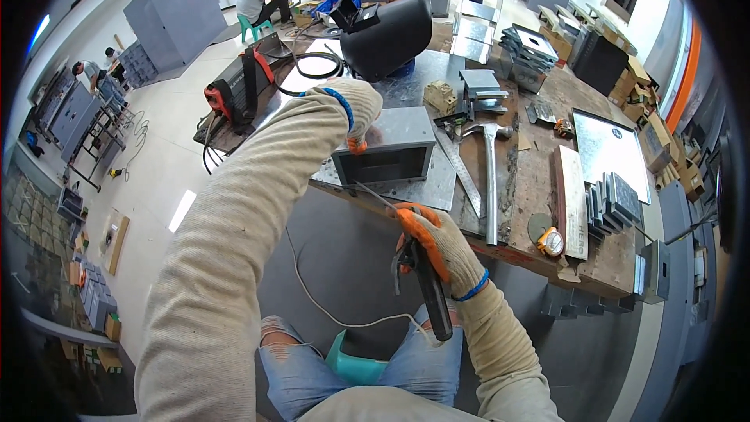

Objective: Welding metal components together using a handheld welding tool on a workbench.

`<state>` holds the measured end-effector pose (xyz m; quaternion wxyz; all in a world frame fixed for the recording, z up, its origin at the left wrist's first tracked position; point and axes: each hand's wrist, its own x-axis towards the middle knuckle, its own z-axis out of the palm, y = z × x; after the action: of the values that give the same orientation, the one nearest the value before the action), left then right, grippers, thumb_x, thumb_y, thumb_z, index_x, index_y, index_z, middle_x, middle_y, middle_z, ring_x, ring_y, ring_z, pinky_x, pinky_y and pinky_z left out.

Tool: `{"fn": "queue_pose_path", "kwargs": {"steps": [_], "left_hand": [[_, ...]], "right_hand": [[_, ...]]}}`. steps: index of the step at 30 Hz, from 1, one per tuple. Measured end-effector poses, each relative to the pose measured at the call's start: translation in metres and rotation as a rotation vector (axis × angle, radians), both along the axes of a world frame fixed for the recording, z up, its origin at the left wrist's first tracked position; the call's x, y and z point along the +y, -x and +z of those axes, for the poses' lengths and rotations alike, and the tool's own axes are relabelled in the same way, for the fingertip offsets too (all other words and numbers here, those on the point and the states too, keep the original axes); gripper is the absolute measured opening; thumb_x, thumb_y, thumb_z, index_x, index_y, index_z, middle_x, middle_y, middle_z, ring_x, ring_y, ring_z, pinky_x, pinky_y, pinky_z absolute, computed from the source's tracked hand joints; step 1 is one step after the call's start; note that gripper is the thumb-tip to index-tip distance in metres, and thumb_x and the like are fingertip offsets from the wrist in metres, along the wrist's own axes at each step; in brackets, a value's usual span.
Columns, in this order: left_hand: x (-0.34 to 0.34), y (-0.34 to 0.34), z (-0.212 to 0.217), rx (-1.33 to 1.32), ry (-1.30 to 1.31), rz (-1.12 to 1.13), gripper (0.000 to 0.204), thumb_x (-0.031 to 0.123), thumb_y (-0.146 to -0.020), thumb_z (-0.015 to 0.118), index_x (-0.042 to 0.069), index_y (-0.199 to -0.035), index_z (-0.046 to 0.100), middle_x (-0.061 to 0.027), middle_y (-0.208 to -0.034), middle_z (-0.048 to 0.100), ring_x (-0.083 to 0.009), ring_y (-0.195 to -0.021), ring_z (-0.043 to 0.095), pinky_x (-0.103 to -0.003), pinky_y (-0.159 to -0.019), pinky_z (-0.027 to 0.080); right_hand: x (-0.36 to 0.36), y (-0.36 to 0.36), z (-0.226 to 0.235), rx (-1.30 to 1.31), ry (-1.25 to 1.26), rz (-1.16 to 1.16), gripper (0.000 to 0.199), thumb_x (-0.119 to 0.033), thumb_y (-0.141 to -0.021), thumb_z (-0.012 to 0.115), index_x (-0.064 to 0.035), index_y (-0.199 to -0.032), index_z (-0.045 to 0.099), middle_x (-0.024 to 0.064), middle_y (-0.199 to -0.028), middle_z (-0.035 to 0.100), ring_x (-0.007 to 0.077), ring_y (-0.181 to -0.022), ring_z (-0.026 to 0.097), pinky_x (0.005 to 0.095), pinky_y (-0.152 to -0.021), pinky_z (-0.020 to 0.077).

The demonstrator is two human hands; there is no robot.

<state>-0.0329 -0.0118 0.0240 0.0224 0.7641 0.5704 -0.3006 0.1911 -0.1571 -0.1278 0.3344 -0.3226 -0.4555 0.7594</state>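
A grey sheet-metal box [402, 129] lies on a metal plate at the table's near edge, its rectangular opening facing me. My left hand [355, 113], in a cream glove with orange fingertips, holds the box at its top left, fingertips bent over the front edge. A black welding electrode holder [430, 293] is gripped in my gloved right hand [433, 238], just in front of the table. From it a thin welding rod [376, 196] points up and left, its tip close to the box's lower front edge. Whether the tip touches cannot be made out.
Beyond the box stands a black welding mask [391, 39]. A red and black welding machine [238, 86] sits left. Right of the box lie a steel ruler [461, 172], a hammer [491, 180], a tape measure [550, 242] and stacked metal pieces [613, 203]. A cable [312, 293] hangs below.
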Motion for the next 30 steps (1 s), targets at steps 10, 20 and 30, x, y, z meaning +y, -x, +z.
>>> {"fn": "queue_pose_path", "kwargs": {"steps": [10,20,30], "left_hand": [[-0.036,0.0,0.02,-0.04,-0.084,0.119,0.056,0.041,-0.082,0.088,0.008,-0.126,0.076,-0.0119,-0.115,0.079,-0.0333,-0.106,0.073,-0.049,-0.099,0.056],[0.081,0.04,-0.08,0.29,-0.1,0.663,0.047,0.033,-0.085,0.087,0.006,-0.123,0.079,-0.0152,-0.118,0.078,-0.0353,-0.109,0.074,-0.048,-0.099,0.058],[-0.003,0.011,-0.006,0.012,-0.088,-0.054,0.053,0.04,-0.078,0.089,0.008,-0.118,0.076,-0.0077,-0.107,0.079,-0.0339,-0.096,0.072,-0.046,-0.084,0.057]], "right_hand": [[-0.003,0.011,0.004,-0.034,0.002,0.043,0.042,-0.036,-0.102,0.073,-0.0029,-0.127,0.069,0.0062,-0.079,0.067,0.0105,-0.059,0.063,0.024,-0.05,0.0531],[-0.007,0.019,0.016,-0.023,0.064,0.053,0.033,-0.03,-0.102,0.071,-0.0033,-0.121,0.069,0.005,-0.08,0.065,0.0118,-0.057,0.062,0.0251,-0.049,0.0533],[-0.011,0.005,0.041,-0.02,-0.011,-0.048,0.031,-0.034,-0.103,0.067,-0.005,-0.113,0.069,0.0041,-0.08,0.066,0.011,-0.059,0.058,0.0246,-0.053,0.0499]]}}
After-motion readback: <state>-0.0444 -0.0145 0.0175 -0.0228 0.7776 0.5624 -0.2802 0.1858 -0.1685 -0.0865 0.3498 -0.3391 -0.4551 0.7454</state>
